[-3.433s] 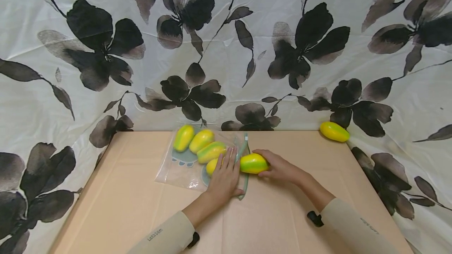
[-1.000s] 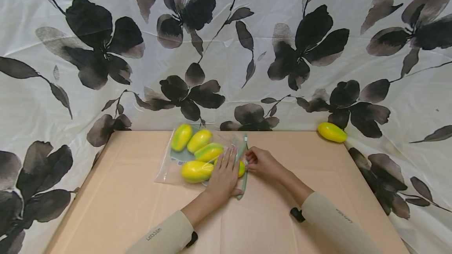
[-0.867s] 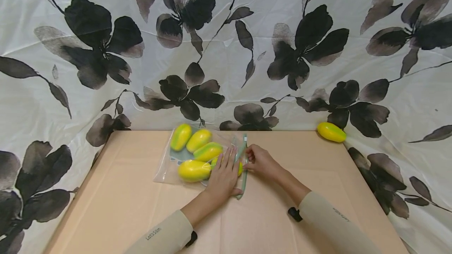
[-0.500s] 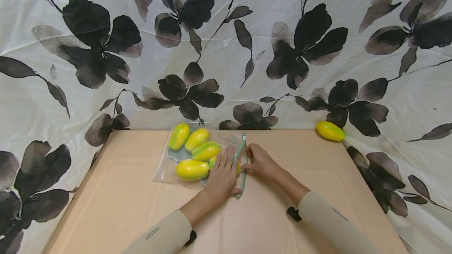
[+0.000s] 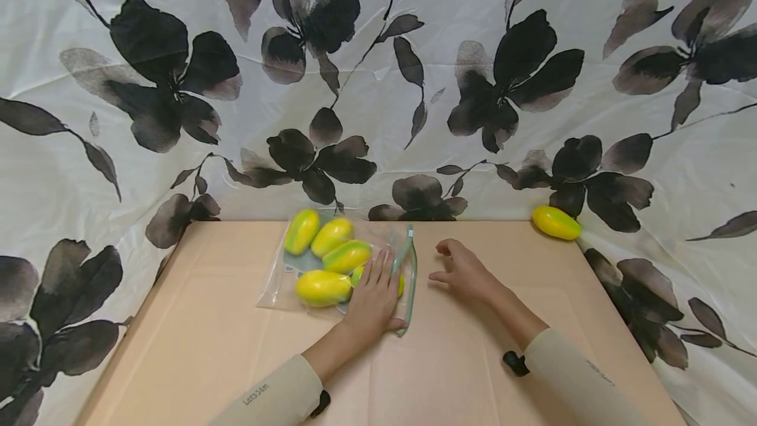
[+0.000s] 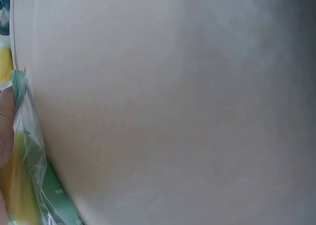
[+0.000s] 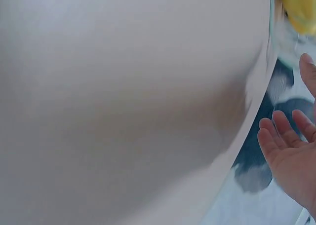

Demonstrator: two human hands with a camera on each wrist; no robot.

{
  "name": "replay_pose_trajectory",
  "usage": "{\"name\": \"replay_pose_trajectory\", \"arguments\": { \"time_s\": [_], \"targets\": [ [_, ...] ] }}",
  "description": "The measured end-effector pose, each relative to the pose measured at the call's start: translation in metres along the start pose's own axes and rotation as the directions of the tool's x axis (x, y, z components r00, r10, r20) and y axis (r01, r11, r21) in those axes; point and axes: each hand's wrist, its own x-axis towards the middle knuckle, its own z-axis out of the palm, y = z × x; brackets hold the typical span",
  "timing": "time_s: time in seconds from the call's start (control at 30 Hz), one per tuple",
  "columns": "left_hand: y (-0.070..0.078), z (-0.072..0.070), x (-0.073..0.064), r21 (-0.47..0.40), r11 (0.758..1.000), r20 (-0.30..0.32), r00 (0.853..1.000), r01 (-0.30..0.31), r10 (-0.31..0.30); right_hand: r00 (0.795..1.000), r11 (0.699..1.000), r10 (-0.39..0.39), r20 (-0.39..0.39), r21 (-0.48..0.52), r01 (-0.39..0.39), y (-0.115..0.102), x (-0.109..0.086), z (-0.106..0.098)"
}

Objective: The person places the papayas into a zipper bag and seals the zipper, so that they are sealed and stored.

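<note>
A clear zip bag (image 5: 276, 291) with a green-edged mouth lies flat, its mouth to the right. Several yellow-green mangoes (image 5: 324, 288) are inside it. My left hand (image 5: 372, 298) rests on the bag near the mouth with straight fingers, partly covering one mango. In the left wrist view, only part of that hand shows at the left edge, beside the green strip (image 6: 58, 198). To the right of the mouth, my right hand (image 5: 467, 273) hovers apart from the bag, holding nothing. Its fingers look relaxed and spread in the right wrist view.
A single yellow mango (image 5: 556, 223) lies at the far right corner of the tan board (image 5: 473, 373). Behind the board hangs a white cloth (image 5: 402, 123) with dark flowers, which also shows along both sides.
The mango my right hand held at the bag's mouth is now inside. That hand then touched the mouth's edge and has since drawn back to the right. My left hand stays put.
</note>
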Motion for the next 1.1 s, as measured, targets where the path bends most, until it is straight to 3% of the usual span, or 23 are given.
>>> {"name": "replay_pose_trajectory", "arguments": {
  "time_s": [0.23,0.47,0.83,1.1],
  "targets": [
    [0.001,0.000,0.000,0.008,1.000,0.011,1.000,0.004,-0.004,0.997,0.997,0.075,-0.031,0.020,-0.075,0.030,-0.008,-0.029],
    [0.002,-0.001,0.000,0.005,1.000,0.023,1.000,0.009,-0.009,0.989,0.991,0.132,-0.064,-0.028,-0.134,0.058,-0.014,-0.064],
    [0.001,-0.001,-0.001,0.002,1.000,0.005,1.000,0.005,-0.005,0.970,0.970,0.224,-0.097,-0.071,-0.231,0.095,-0.009,-0.129],
    [0.000,0.000,-0.001,0.007,1.000,0.001,1.000,0.005,-0.005,0.967,0.958,0.170,-0.191,-0.199,-0.208,0.125,-0.007,-0.161]
  ]
}}
